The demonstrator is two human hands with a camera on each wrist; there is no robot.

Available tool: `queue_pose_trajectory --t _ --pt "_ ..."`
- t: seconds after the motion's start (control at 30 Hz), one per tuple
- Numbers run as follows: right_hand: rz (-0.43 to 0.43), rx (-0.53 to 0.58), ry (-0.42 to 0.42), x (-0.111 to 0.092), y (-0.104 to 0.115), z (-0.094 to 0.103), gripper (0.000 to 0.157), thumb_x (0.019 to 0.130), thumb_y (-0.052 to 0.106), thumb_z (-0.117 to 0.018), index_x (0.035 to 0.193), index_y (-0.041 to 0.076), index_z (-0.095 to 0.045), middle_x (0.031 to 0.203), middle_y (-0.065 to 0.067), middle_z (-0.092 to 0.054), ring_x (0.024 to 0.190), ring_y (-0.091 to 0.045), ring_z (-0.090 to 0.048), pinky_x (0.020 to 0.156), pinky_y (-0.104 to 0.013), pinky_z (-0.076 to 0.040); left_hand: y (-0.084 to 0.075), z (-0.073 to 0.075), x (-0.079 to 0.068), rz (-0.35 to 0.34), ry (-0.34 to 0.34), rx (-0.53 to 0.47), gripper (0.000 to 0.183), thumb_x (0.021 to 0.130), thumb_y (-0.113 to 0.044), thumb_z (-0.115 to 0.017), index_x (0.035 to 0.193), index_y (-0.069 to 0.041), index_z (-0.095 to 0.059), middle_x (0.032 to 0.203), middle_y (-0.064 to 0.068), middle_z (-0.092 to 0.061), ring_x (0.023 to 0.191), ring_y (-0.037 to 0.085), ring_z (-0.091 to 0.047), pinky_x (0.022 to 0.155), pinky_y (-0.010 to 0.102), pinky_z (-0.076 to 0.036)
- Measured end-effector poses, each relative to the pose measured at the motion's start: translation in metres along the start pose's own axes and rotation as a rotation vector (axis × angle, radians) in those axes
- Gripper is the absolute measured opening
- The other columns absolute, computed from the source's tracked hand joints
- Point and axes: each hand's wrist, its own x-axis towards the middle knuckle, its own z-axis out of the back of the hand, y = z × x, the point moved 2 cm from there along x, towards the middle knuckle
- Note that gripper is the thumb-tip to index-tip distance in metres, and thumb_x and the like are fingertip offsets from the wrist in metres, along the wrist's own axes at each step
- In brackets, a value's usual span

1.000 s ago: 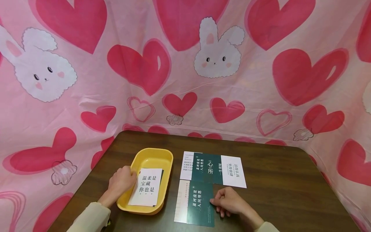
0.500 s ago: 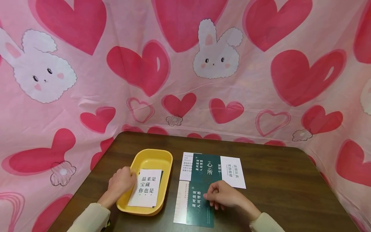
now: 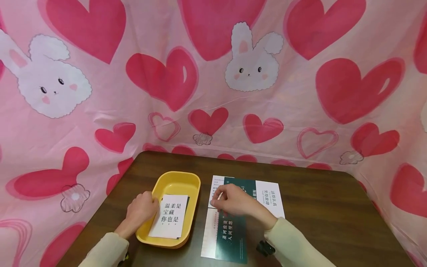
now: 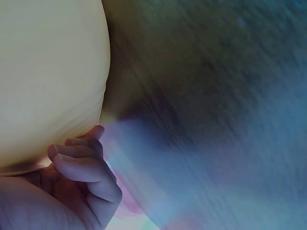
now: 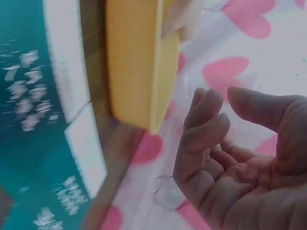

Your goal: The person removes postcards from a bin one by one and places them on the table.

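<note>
My left hand [image 3: 141, 208] grips the left rim of a yellow plastic tray [image 3: 162, 243]. Its curled fingers lie against the tray wall [image 4: 48, 81] in the left wrist view. Inside the tray lies a stack of cards, topped by a white card [image 3: 168, 217] with black characters. My right hand [image 3: 231, 200] hovers over the laid-out cards, palm facing the tray. Thumb and bent fingers stand apart with nothing between them in the right wrist view. Below it lies a green card [image 3: 230, 243] with white characters, overlapping a pale card [image 3: 209, 237].
A back row of white and green cards is partly hidden by my right hand; a white card [image 3: 272, 193] ends it on the right. All lies on a dark wooden table [image 3: 320, 207]. A pink heart-and-rabbit cloth [image 3: 213, 85] hangs around the table's far sides.
My right hand has moved from the front green card's right edge, up and leftward over the cards. The cards stay in place. My left hand keeps its grip on the tray.
</note>
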Motion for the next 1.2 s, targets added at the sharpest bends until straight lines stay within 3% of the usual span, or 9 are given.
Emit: queue_pose_trajectory --t 0.27,0.4,0.67,0.93,1.03,1.2 --pt "0.044 -0.044 -0.192 0.035 0.034 -0.010 0.030 0.098 0.020 -0.075 0.120 0.003 -0.065 0.089 -0.002 -0.065 0.073 -0.019 -0.062 0.067 -0.031 -0.059 -0.001 -0.001 -0.001 0.006 0.013 0.021 0.018 0.099 -0.013 -0.062 0.091 0.003 -0.062 0.069 0.011 -0.051 0.060 0.025 -0.053 0.057 0.035 -0.045" --pt "0.010 -0.068 -0.206 0.054 0.047 -0.017 0.040 0.098 0.021 -0.075 0.130 0.003 -0.061 0.095 -0.003 -0.065 0.081 -0.019 -0.063 0.075 -0.033 -0.061 -0.002 0.000 -0.001 0.008 0.016 0.022 0.018 0.099 -0.012 -0.063 0.094 0.005 -0.062 0.070 0.011 -0.052 0.060 0.024 -0.054 0.056 0.035 -0.046" --pt "-0.109 -0.106 -0.179 0.086 0.056 -0.027 0.050 0.095 0.025 -0.078 0.133 0.001 -0.056 0.102 -0.009 -0.064 0.077 -0.018 -0.066 0.080 -0.036 -0.061 -0.004 0.002 0.004 0.003 0.018 0.019 0.018 0.099 -0.012 -0.062 0.096 0.005 -0.063 0.071 0.011 -0.054 0.061 0.025 -0.055 0.058 0.035 -0.048" --pt "-0.302 -0.053 -0.095 0.103 0.049 -0.037 0.047 0.093 0.029 -0.080 0.121 0.001 -0.055 0.098 -0.013 -0.061 0.073 -0.029 -0.074 0.068 -0.036 -0.061 -0.005 0.002 0.004 0.000 0.023 0.015 0.018 0.098 -0.013 -0.063 0.097 0.005 -0.064 0.072 0.011 -0.055 0.061 0.024 -0.055 0.058 0.035 -0.048" --pt "-0.394 -0.026 -0.040 0.107 0.047 -0.046 0.042 0.093 0.030 -0.080 0.114 0.004 -0.056 0.089 -0.012 -0.063 0.062 -0.026 -0.069 0.059 -0.027 -0.056 -0.006 0.003 0.004 -0.003 0.022 0.013 0.019 0.098 -0.012 -0.063 0.097 0.006 -0.064 0.072 0.011 -0.055 0.061 0.025 -0.055 0.058 0.035 -0.050" --pt "-0.483 0.030 0.075 0.112 0.039 -0.066 0.037 0.094 0.028 -0.079 0.108 0.001 -0.057 0.073 -0.012 -0.060 0.043 -0.014 -0.047 0.047 -0.019 -0.040 -0.005 0.003 0.003 0.005 0.026 0.022 0.018 0.099 -0.012 -0.062 0.095 0.005 -0.064 0.071 0.011 -0.054 0.061 0.025 -0.055 0.057 0.036 -0.048"
